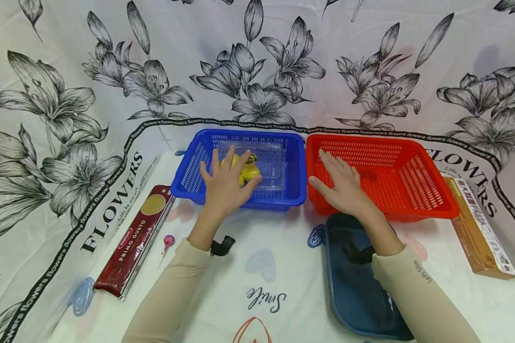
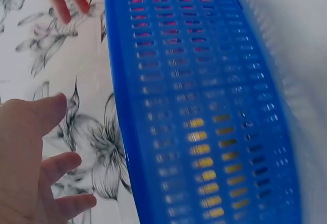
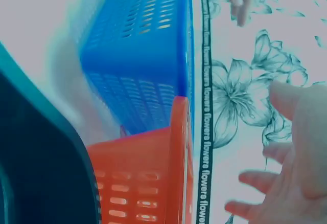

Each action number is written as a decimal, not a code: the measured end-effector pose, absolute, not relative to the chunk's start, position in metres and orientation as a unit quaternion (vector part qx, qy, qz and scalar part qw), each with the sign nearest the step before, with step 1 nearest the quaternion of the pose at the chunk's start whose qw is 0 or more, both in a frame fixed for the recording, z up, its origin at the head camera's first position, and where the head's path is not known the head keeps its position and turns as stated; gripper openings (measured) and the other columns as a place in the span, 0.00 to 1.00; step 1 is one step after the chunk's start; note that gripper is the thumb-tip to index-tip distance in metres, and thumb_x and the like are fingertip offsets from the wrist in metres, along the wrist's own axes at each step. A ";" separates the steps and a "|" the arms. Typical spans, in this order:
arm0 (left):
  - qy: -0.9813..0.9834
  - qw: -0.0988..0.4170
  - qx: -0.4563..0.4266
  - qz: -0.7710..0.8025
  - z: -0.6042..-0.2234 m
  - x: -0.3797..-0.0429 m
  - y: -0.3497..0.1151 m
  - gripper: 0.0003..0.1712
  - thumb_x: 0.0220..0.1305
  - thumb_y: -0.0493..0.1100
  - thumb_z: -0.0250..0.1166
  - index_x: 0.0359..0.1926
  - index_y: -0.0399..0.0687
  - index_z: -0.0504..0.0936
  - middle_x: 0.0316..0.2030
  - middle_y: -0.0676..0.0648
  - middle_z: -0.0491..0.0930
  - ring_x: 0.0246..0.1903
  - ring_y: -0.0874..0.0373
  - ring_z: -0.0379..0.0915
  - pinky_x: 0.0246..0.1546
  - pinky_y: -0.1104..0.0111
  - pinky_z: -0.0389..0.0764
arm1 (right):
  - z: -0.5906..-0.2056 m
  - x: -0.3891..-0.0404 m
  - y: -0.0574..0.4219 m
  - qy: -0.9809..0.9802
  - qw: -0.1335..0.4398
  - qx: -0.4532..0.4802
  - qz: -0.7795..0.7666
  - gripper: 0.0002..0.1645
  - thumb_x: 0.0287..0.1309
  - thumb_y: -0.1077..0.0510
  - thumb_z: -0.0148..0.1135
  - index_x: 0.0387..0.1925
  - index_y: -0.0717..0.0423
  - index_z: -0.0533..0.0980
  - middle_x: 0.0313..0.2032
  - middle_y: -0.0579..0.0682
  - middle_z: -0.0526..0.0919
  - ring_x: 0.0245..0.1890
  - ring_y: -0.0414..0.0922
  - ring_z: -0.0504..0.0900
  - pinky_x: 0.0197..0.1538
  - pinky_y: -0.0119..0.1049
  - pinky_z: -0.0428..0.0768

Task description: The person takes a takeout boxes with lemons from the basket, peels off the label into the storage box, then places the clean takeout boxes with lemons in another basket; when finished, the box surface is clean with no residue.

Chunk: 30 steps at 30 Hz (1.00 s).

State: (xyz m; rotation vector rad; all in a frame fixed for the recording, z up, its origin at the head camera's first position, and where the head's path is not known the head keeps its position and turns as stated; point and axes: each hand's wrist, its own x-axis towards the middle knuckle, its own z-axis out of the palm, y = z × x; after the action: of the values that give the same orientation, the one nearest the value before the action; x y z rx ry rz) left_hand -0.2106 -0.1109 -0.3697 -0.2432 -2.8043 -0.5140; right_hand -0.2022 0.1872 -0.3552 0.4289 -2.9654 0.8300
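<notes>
My left hand (image 1: 226, 185) hovers over the front of a blue perforated basket (image 1: 289, 196), its fingers spread and holding nothing. Inside that basket lie a clear plastic container (image 1: 275, 164) and a yellow item (image 1: 252, 172) with a dark round label, partly hidden behind my fingers. Over the left end of a red perforated basket (image 1: 416, 183), my right hand (image 1: 345, 186) is held with fingers extended and nothing in it. Both wrist views show the hands above the rims, the left hand (image 2: 36, 152) beside the blue wall and the right hand (image 3: 294, 168) beyond the red rim.
A dark blue tray (image 1: 347, 295) lies under my right forearm. To the left are a dark red Primo Gusto packet (image 1: 135, 238) and a pink lollipop (image 1: 168, 241). A brown pasta box (image 1: 476, 228) lies right of the red basket. Flowered cloth rises behind.
</notes>
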 end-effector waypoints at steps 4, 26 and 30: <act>-0.964 0.165 -0.059 -0.199 -0.372 -0.206 -0.129 0.38 0.61 0.72 0.52 0.70 0.71 0.62 0.75 0.46 0.52 0.75 0.35 0.33 0.65 0.29 0.35 | -0.357 -0.205 0.184 -0.936 -0.003 0.163 0.313 0.46 0.63 0.33 0.50 0.76 0.36 0.44 0.76 0.49 0.49 0.76 0.59 0.46 0.70 0.71 0.42; -0.838 0.313 0.165 -0.415 -0.440 -0.175 -0.207 0.29 0.57 0.63 0.66 0.56 0.55 0.80 0.50 0.39 0.66 0.54 0.46 0.60 0.54 0.53 0.60 | -0.357 -0.229 0.138 -0.908 -0.022 0.183 0.376 0.34 0.62 0.40 0.59 0.67 0.43 0.67 0.59 0.54 0.78 0.57 0.53 0.78 0.56 0.52 0.80; -0.811 0.316 0.159 -0.466 -0.448 -0.175 -0.209 0.28 0.59 0.61 0.65 0.57 0.55 0.78 0.45 0.38 0.70 0.47 0.45 0.66 0.45 0.58 0.67 | -0.362 -0.236 0.133 -0.911 -0.019 0.188 0.368 0.34 0.61 0.40 0.60 0.66 0.45 0.68 0.58 0.55 0.79 0.57 0.53 0.78 0.56 0.52 0.79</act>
State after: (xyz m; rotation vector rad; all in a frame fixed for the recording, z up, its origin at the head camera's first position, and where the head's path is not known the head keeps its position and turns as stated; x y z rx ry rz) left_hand -0.1749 -0.2086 -0.4481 0.4179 -2.1363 -1.2280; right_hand -0.2364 0.1330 -0.3621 0.5965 -2.8963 1.1704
